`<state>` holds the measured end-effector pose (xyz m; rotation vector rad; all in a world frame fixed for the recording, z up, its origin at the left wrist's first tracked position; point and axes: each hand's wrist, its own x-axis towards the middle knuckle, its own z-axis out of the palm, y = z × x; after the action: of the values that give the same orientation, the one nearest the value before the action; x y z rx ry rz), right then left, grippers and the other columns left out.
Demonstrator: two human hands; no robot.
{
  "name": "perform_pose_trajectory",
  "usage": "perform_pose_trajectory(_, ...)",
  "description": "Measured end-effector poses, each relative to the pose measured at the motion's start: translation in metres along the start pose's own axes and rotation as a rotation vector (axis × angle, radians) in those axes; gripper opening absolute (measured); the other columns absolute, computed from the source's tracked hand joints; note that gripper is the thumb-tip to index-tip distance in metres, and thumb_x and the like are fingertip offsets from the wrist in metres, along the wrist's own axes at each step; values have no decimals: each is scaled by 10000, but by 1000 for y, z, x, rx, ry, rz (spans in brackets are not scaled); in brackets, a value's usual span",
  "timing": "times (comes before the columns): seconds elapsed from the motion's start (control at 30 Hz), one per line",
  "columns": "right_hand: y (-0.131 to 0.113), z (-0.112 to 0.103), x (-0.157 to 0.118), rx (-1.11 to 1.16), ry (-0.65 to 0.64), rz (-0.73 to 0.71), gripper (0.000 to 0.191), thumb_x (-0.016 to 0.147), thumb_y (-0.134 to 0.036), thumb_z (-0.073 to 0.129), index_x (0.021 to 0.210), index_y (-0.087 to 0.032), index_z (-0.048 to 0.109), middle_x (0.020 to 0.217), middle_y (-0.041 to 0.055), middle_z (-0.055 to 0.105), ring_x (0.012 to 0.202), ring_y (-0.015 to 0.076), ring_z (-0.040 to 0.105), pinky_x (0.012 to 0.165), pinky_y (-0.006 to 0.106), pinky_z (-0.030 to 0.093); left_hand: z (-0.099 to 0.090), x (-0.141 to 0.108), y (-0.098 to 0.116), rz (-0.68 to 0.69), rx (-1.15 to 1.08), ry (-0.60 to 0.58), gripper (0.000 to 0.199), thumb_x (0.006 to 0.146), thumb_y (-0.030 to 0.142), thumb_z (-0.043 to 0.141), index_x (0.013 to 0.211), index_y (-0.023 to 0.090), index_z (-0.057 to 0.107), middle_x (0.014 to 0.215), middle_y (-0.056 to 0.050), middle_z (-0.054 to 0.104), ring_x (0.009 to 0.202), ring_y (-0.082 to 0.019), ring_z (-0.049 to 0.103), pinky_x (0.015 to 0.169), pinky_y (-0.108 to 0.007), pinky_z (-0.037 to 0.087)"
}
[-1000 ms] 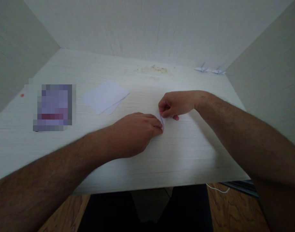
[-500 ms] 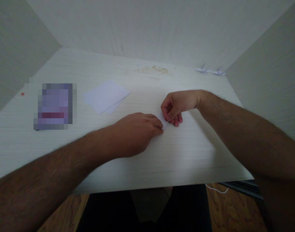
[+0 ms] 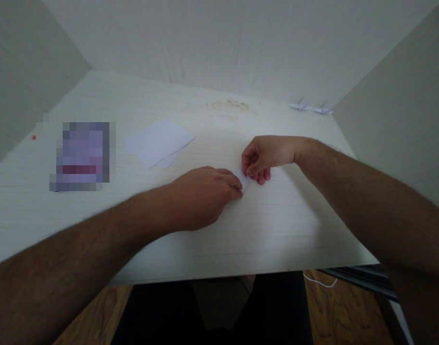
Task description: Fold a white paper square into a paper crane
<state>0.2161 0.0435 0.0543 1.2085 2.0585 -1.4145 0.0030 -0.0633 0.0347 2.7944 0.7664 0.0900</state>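
A small piece of white paper (image 3: 244, 181) lies on the pale table between my two hands, mostly covered by fingers. My left hand (image 3: 208, 194) rests on its left part, fingers pressed together over it. On the other side, my right hand (image 3: 257, 160) has thumb and forefinger pinched at the paper's upper right edge, with the remaining fingers curled beneath. Farther left, a few larger white sheets (image 3: 158, 143) lie overlapping, touched by neither hand.
Folded white paper shapes (image 3: 310, 108) stand at the back right by the wall. A pixelated flat object (image 3: 83, 155) lies at the left, near a small red spot (image 3: 34, 137). The table (image 3: 205, 261) has walls behind and at both sides.
My right hand has shifted slightly up along the paper, and a bit more of the paper shows between the hands. My left hand has stayed nearly in place.
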Motion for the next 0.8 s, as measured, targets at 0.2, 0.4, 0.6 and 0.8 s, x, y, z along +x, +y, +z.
perform_pose_trajectory(0.2, 3, 3, -4, 30, -7, -48, 122, 861, -291, 703, 893, -186, 651, 652, -30, 686, 585, 128, 672, 612, 258, 533, 3, 0, -1, 4, -6, 9, 374, 887, 83, 493, 1169, 208, 705, 1309, -35, 691, 1240, -186, 599, 1084, -315, 431)
perform_pose_trajectory(0.4, -10, 14, -1, -178, 114, -70, 100, 862, -152, 588, 769, -186, 600, 555, -47, 596, 507, 100, 581, 559, 239, 447, 0, 0, 0, -6, -4, -3, 403, 863, 67, 494, 1175, 207, 707, 1321, -23, 691, 1268, -197, 591, 1100, -340, 435)
perform_pose_trajectory(0.6, -21, 18, -2, -451, 210, -40, 119, 848, -220, 584, 787, -187, 681, 535, -17, 622, 521, 127, 561, 567, 269, 400, -4, 1, 2, -11, -15, -19, 394, 878, 65, 482, 1167, 197, 715, 1315, -26, 696, 1265, -193, 597, 1105, -339, 440)
perform_pose_trajectory(0.8, -20, 19, 2, -650, 292, -94, 186, 853, -280, 592, 859, -175, 746, 726, 48, 722, 647, 156, 600, 611, 289, 395, -3, 0, 2, -24, -9, -26, 398, 876, 66, 495, 1185, 201, 707, 1324, -24, 691, 1257, -194, 601, 1106, -335, 435)
